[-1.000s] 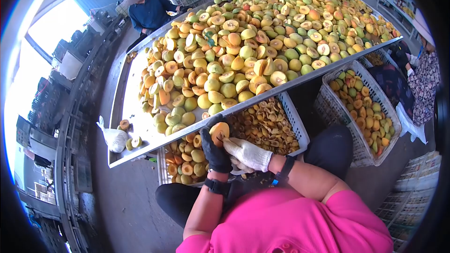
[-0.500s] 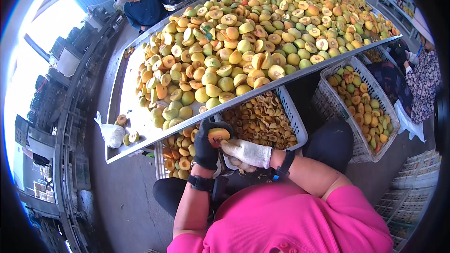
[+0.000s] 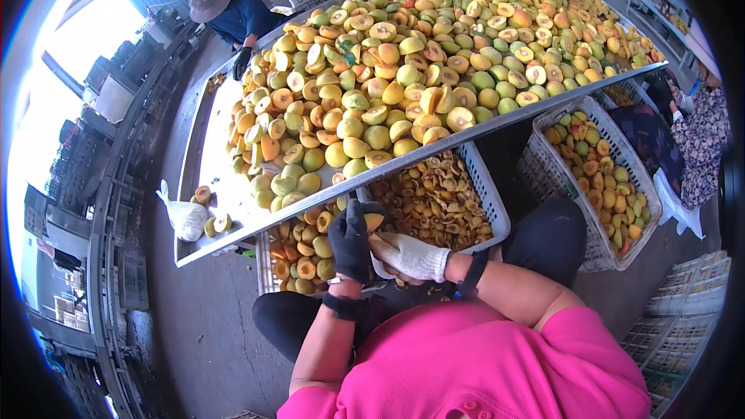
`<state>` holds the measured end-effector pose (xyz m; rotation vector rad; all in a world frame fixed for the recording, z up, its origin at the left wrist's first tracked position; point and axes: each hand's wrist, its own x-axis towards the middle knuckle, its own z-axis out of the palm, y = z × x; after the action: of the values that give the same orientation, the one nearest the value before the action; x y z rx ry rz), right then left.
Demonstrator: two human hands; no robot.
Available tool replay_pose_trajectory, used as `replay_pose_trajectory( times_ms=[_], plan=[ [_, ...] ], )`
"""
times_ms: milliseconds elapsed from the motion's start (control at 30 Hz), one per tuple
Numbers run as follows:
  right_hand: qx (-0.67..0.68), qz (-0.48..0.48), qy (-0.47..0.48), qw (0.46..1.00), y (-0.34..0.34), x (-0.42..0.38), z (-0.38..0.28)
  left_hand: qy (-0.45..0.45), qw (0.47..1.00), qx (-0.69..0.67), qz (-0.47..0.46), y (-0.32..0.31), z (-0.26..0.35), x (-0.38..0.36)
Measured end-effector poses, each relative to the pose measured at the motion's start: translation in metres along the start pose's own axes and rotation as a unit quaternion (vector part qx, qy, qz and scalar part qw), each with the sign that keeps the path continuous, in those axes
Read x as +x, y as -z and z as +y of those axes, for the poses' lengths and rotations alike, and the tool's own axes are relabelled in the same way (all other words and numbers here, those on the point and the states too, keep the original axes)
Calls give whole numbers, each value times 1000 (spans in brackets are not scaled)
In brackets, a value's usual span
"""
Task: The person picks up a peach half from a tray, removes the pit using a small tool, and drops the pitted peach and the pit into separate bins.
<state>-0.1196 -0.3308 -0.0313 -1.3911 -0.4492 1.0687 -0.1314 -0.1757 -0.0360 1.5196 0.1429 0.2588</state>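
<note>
My left hand (image 3: 349, 244), in a black glove, is closed around a yellow peach half (image 3: 374, 222) in front of the table edge. My right hand (image 3: 414, 256), in a white knitted glove, is closed and almost touches the fruit; what its fingers hold is hidden. Below and beyond the hands is a pale crate (image 3: 489, 202) of thin fruit scraps (image 3: 434, 194). Left of it, partly under the table, stands another crate (image 3: 265, 270) with fruit halves (image 3: 306, 268).
A large metal-rimmed table (image 3: 213, 140) bears a heap of halved fruit (image 3: 388, 85). On its near left corner lie a white plastic bag (image 3: 186, 217) and a few halves. A filled crate (image 3: 535, 163) stands right. Co-workers sit far left (image 3: 248, 12) and right (image 3: 702, 132).
My left hand has turned and dropped slightly, so its back faces up and less of the fruit shows. The far-left co-worker has leaned down, with a gloved hand at the table edge.
</note>
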Motion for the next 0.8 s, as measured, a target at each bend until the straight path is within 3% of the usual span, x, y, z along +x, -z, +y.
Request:
replay_pose_trajectory(
  times_ms=[67, 167, 233, 333, 467, 533, 633, 733, 800],
  plan=[
    [46, -16, 8, 999, 0, -5, -1, 5, 1000, -14, -17, 1, 3, -1],
    [199, -99, -73, 972, 7, -8, 5, 1, 996, 43, -83, 10, 15, -2],
    [192, -96, -78, 974, 5, -11, 4, -44, 987, 62, -142, 14, 11, 2],
    [210, -111, -91, 967, 5, -10, 3, 1, 989, 30, -143, 16, 9, -3],
    [267, -152, -110, 945, 6, -8, 6, -24, 985, 62, -161, 17, 16, -1],
    [221, -135, -101, 961, 5, -8, 7, -33, 985, 40, -165, 16, 13, -1],
    [148, -94, -79, 981, 0, -11, 8, 12, 987, 111, -113, 16, -5, -5],
    [183, -101, -102, 973, -4, -15, -2, 92, 986, -11, -139, 24, -10, -5],
    [228, -125, -126, 958, -3, -13, 2, 65, 983, -83, -151, 20, 6, -11]
  ],
)
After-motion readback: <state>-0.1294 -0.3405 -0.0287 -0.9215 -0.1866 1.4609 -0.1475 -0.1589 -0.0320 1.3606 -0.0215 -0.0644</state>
